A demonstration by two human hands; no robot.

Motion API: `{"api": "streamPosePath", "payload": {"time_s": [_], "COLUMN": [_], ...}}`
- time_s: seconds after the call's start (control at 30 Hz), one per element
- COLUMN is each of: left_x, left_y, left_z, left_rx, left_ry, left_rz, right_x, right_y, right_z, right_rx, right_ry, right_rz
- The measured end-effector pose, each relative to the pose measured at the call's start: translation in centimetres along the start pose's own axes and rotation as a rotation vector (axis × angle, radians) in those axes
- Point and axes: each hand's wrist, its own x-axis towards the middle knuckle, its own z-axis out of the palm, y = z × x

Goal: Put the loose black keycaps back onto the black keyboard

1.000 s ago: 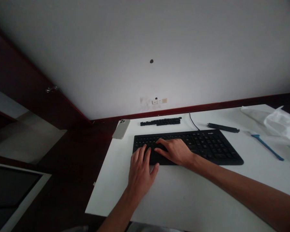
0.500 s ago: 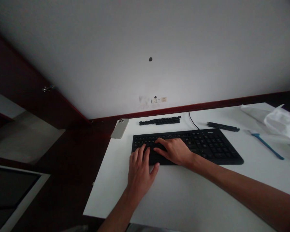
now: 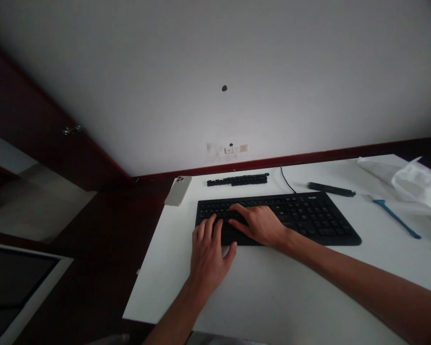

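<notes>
A black keyboard [image 3: 321,218] lies on the white table [image 3: 273,292], partly covered by my hands. Over its left end rests my left hand [image 3: 208,256], fingers stretched out on the keys and thumb held apart at the front edge. My right hand [image 3: 260,224] reaches across the left-middle keys, index finger and thumb extended with a gap between them. Its other fingers are mostly hidden, and I make out nothing held. Behind the keyboard, several loose black keycaps [image 3: 249,179] lie in rows.
A phone [image 3: 178,190] lies at the table's left edge. To the right are a long black piece [image 3: 331,189], a blue tool [image 3: 398,219] and crumpled white material [image 3: 422,179]. A cable [image 3: 287,181] runs back from the keyboard. The wall [image 3: 290,86] stands behind.
Both hands keep nearly the same position on the keyboard. Only a very slight shift of the view shows.
</notes>
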Motion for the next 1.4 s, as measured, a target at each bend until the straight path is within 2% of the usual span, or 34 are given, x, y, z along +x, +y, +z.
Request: {"api": "streamPosePath", "payload": {"time_s": [0.2, 0.33, 1.4], "left_x": [0.01, 0.0, 0.14], "left_y": [-0.03, -0.04, 0.14], "left_z": [0.14, 0.19, 0.07], "left_rx": [-0.005, 0.004, 0.008], "left_ry": [0.011, 0.024, 0.01], "left_rz": [-0.004, -0.001, 0.003], "right_x": [-0.06, -0.01, 0.08], "right_y": [0.0, 0.05, 0.09], "right_z": [0.22, 0.26, 0.46], "right_rx": [0.01, 0.007, -0.003], "right_ry": [0.049, 0.046, 0.038], "right_rz": [-0.016, -0.047, -0.027]}}
